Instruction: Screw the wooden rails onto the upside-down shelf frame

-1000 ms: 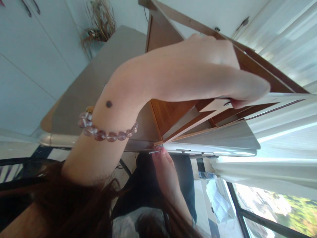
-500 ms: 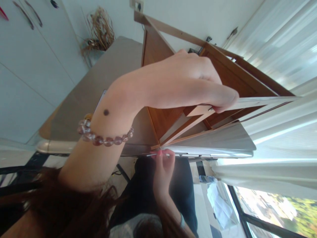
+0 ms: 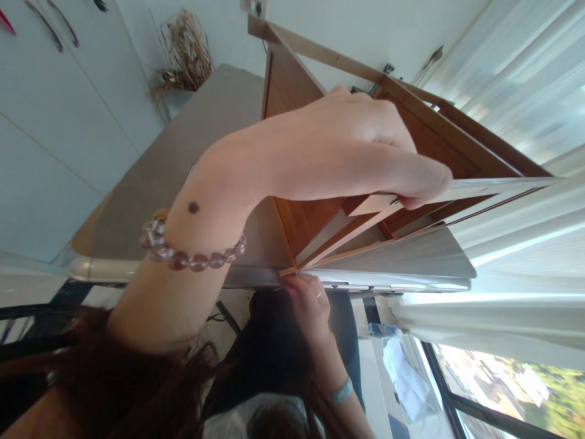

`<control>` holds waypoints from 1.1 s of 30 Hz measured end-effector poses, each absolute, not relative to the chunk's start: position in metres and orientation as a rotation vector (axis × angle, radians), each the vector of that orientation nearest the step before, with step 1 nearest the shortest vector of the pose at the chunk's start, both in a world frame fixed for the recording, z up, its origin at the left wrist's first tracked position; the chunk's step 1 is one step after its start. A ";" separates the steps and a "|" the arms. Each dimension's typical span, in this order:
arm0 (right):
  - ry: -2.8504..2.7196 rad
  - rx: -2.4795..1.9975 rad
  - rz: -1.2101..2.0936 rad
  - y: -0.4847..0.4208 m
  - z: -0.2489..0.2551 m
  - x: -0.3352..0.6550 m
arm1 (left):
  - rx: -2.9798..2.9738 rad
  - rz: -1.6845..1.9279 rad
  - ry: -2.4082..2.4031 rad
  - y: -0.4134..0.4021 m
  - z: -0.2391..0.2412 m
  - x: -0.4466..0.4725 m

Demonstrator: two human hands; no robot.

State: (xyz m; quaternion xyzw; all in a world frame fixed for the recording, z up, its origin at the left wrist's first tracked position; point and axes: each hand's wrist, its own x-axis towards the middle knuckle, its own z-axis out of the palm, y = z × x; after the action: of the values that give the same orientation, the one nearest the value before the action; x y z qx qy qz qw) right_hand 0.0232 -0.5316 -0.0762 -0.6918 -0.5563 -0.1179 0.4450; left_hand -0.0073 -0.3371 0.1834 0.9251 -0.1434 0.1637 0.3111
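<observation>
My left hand, with a bead bracelet on its wrist, reaches across the picture. Its fingers are closed over the pale front edge of a board in a brown wooden shelf unit. The unit stands on a grey table. My right hand, with a ring and a pale blue wristband, is at the table's near edge, under the unit's lower corner. Its fingers are bunched together against that corner, and what they pinch is hidden.
The view is turned on its side. A vase of dried twigs stands at the table's far end by a white wall. White curtains and a window fill the right. Dark hair and dark clothing lie along the bottom.
My left hand has slid back a little along the board's edge and stayed closed on it. My right hand has turned and pressed up to the corner; the thin metal piece it held no longer shows.
</observation>
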 end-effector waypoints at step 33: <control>-1.984 -1.650 -0.463 -0.530 -0.057 0.066 | 2.430 0.414 -0.377 -0.337 0.183 -0.003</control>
State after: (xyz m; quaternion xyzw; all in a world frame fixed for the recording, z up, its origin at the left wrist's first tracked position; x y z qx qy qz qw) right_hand 0.0664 -0.5304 -0.0573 -0.6081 -0.7314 -0.1708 0.2571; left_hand -0.0027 -0.3369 0.1831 0.9238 -0.1432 0.1574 0.3184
